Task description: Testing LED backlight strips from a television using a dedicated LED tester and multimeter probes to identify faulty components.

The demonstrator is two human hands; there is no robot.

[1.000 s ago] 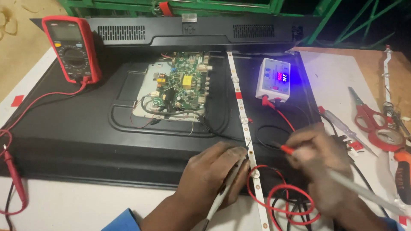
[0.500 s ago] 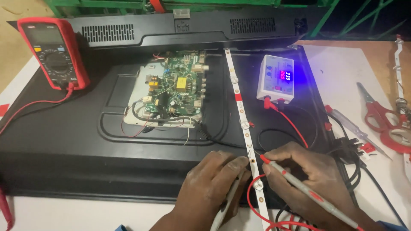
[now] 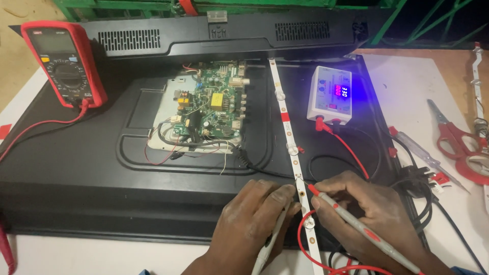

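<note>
A black television back panel point(image 3: 91, 168) was laid flat across the bench, its green circuit board point(image 3: 214, 107) exposed near the middle. A long white LED strip point(image 3: 288, 137) was laid on the panel, running from the top edge down towards the near edge, and was found passing directly between the two hands. The left hand point(image 3: 252, 224) was closed around a grey probe point(image 3: 272, 239), with its tip brought up to the strip from the left. The right hand point(image 3: 367, 214) was closed around a red-tipped probe point(image 3: 356, 226), with its tip set against the strip from the right, just beside the left fingertips. A red multimeter point(image 3: 63, 61) was propped at the far left. A white tester box point(image 3: 331, 94) with a lit red display was placed right of the strip. Red-handled scissors point(image 3: 458, 140) were noted at the far right.
</note>
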